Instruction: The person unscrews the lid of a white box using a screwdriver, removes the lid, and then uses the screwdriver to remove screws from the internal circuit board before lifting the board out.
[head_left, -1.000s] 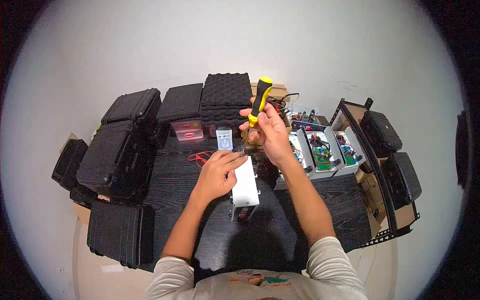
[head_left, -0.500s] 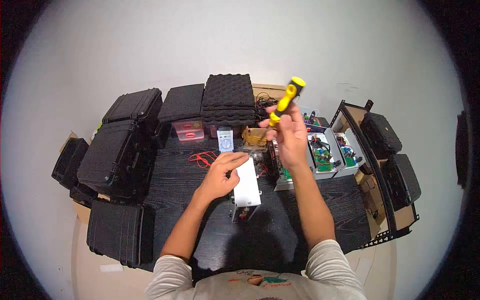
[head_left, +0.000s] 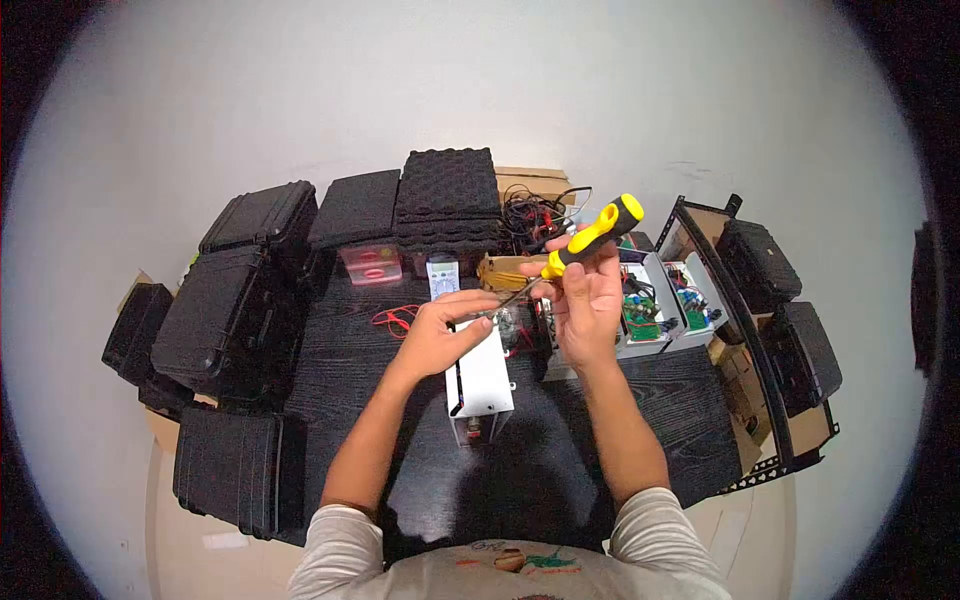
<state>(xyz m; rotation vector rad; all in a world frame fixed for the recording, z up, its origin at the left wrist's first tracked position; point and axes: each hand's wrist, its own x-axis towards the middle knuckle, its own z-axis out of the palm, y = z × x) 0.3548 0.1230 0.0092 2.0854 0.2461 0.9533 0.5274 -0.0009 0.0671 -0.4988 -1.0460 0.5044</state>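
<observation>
My right hand [head_left: 588, 312] holds a yellow-and-black screwdriver [head_left: 595, 238] by the front of its handle, its shaft slanting down to the left. The shaft's tip reaches the fingertips of my left hand [head_left: 440, 335]. There the thumb and fingers come together in a pinch over the far end of a white metal box [head_left: 480, 378]. Anything small between them is too hidden to make out. The box stands on the black table [head_left: 350, 370], with dark parts showing at its near end.
A multimeter [head_left: 443, 277] and red leads [head_left: 396, 318] lie beyond my left hand. Open units with green circuit boards [head_left: 645, 305] stand at right, beside a black metal rack [head_left: 765, 330]. Black cases [head_left: 215, 320] line the left, and foam sheets [head_left: 447, 185] are stacked behind.
My right hand has brought the screwdriver down and tilted it, its tip now at my left fingertips. The left thumb has moved forward toward the fingers. The white box appears slightly turned.
</observation>
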